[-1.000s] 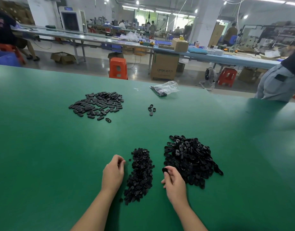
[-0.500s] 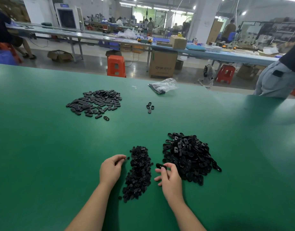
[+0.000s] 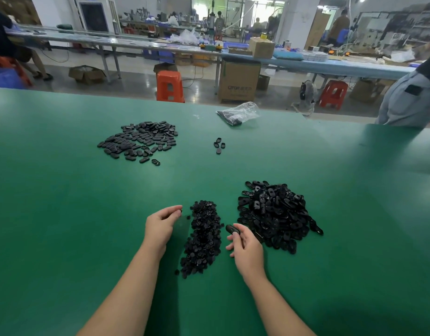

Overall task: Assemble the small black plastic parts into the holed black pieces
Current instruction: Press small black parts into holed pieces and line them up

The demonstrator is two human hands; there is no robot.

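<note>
Two hands are seen low over the green surface (image 3: 63, 214), and four groups of black parts are counted on it. One holed black piece (image 3: 232, 229) is pinched in the grip of the right hand (image 3: 245, 246), just at the 9 o'clock edge of the big heap of holed pieces (image 3: 274, 214). The left hand (image 3: 160, 224) is held with fingertips curled together at the 9 o'clock side of the narrow pile of small parts (image 3: 203, 236); a tiny dark part seems to be pinched there, though it cannot be told for sure. Toward 11 o'clock a flat spread of finished pieces (image 3: 138, 140) is laid out. At 12 o'clock three or four loose pieces (image 3: 219, 144) are grouped, and beyond them one clear plastic bag (image 3: 238, 112) is lying.
</note>
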